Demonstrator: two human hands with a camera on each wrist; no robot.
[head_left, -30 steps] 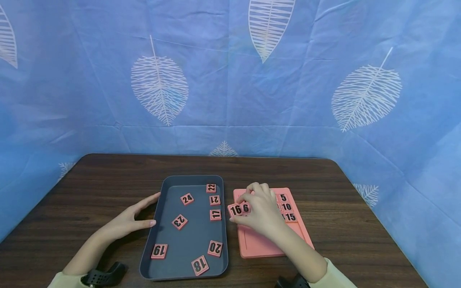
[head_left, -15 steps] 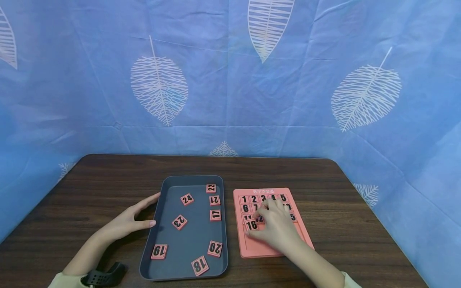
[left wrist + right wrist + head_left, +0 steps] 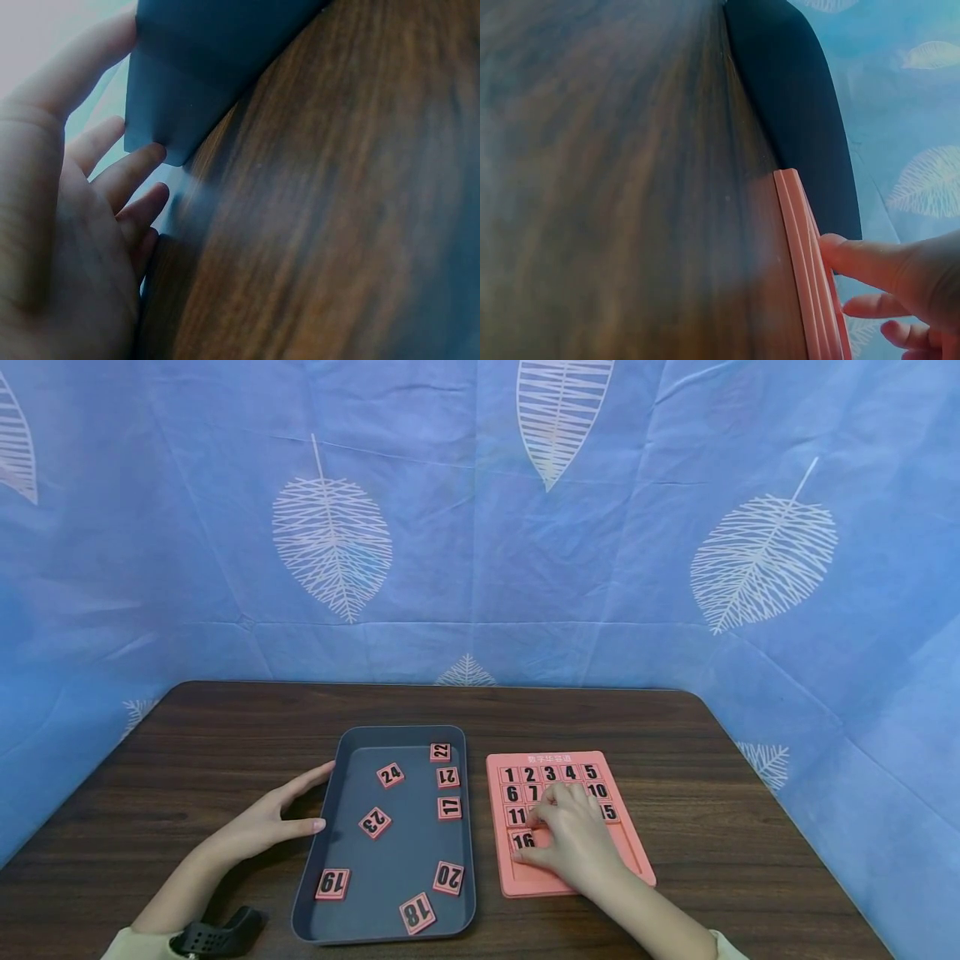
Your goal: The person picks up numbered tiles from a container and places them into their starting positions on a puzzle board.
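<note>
A pink number tile marked 16 (image 3: 522,841) lies at the left end of the fourth row on the pink puzzle board (image 3: 540,883). My right hand (image 3: 577,839) pinches it, thumb at its lower edge and curled fingers above, hiding part of the tiles in the rows behind. In the right wrist view, the thumb (image 3: 866,259) reaches over the board's edge (image 3: 810,277). My left hand (image 3: 258,818) rests with thumb and fingers spread against the left side of the dark grey tray (image 3: 318,847). In the left wrist view, its fingertips (image 3: 154,154) are at the tray's wall (image 3: 187,75).
Inside the tray lie several loose number tiles, among them 19 (image 3: 332,884), 18 (image 3: 417,913), 17 (image 3: 449,808) and 24 (image 3: 390,775). The board's upper rows hold tiles in order, from 1 (image 3: 509,774) onward. A blue leaf-print cloth (image 3: 480,527) hangs behind the wooden table (image 3: 712,827).
My right hand has carried tile 16 from beside the board's left edge rightward and down into the fourth row, where it now lies straight. The left hand has stayed at the tray.
</note>
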